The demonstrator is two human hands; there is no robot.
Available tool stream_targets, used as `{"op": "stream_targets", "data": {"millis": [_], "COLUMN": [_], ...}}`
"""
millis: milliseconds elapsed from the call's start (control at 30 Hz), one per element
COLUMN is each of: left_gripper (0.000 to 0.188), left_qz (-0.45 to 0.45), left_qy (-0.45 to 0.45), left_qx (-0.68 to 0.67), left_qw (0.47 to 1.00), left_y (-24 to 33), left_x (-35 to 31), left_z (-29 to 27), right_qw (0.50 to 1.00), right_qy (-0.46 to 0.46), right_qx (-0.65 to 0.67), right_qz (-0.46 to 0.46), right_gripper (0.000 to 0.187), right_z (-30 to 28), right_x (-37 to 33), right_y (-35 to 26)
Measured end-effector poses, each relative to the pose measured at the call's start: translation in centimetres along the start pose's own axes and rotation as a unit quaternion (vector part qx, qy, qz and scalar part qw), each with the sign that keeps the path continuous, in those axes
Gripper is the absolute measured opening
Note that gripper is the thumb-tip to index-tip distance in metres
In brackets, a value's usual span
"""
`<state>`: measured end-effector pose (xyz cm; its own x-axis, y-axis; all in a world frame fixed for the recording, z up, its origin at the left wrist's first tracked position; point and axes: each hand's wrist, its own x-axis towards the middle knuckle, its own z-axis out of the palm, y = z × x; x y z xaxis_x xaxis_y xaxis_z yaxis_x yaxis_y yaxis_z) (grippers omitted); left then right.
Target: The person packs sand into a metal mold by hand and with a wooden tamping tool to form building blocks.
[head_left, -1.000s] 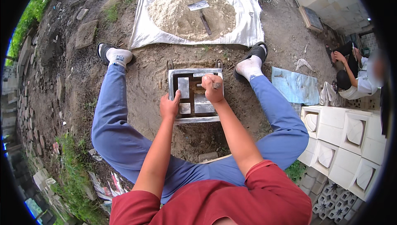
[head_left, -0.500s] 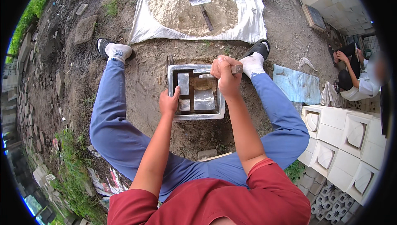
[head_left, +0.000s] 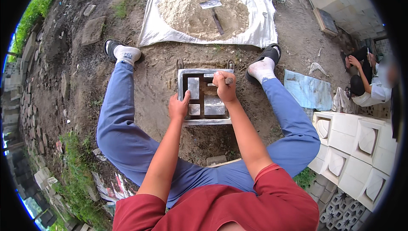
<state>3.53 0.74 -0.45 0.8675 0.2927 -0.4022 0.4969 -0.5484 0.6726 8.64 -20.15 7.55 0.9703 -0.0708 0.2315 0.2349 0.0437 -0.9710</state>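
Between my feet on the ground sits a rectangular metal mould (head_left: 207,121) with several grey metal blocks standing inside it, among them a long upright block (head_left: 193,88) and a wider block (head_left: 214,105). My left hand (head_left: 177,105) grips the mould's left wall, thumb over the rim and the other fingers mostly hidden. Above the upper right part of the mould, my right hand (head_left: 223,87) is closed in a fist around a short brown handle (head_left: 229,81). Its end pokes out to the right; the hand and forearm hide the rest of the tool.
Beyond the mould, a white sack sheet (head_left: 148,35) bears a sandy powder heap (head_left: 182,12) with a trowel (head_left: 216,18) on it. To the right lie a blue sheet (head_left: 308,90) and stacked pale blocks (head_left: 344,124). Another person (head_left: 369,80) sits at far right.
My right hand has come down and a little left over the mould, still gripping the handle. The left hand keeps its hold on the wall. The whole view has shifted slightly.
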Motion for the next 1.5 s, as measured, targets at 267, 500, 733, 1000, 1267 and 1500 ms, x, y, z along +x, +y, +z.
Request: {"op": "stream_targets", "data": {"millis": [267,500,733,1000,1267,1500], "left_gripper": [0.065,0.068,0.071,0.067,0.074,0.076], "left_qz": [0.015,0.014,0.012,0.022,0.033,0.017], "left_qy": [0.000,0.000,0.008,0.012,0.057,0.019], "left_qx": [-0.008,0.013,0.004,0.004,0.028,0.015], "left_qw": [1.000,1.000,1.000,1.000,0.997,1.000], "left_y": [-0.6,0.4,-0.2,-0.4,-0.5,0.0], "left_x": [0.2,-0.2,0.0,-0.1,0.3,-0.1], "left_z": [-0.1,-0.2,0.0,-0.3,0.2,0.1], "right_qw": [0.998,0.995,1.000,0.999,0.996,0.998], "right_qy": [0.011,-0.009,0.020,-0.023,0.032,0.034], "right_qx": [0.054,-0.093,0.001,0.028,-0.084,0.058], "right_qz": [0.041,-0.031,0.008,-0.034,-0.014,0.020], "right_gripper": [0.056,0.051,0.055,0.053,0.047,0.051], "right_z": [0.7,0.7,1.2,1.7,1.8,0.4], "right_x": [1.8,-1.3,0.5,2.0,0.2,1.6], "right_y": [-12.3,-0.1,-1.9,-10.4,1.3,-4.8]}}
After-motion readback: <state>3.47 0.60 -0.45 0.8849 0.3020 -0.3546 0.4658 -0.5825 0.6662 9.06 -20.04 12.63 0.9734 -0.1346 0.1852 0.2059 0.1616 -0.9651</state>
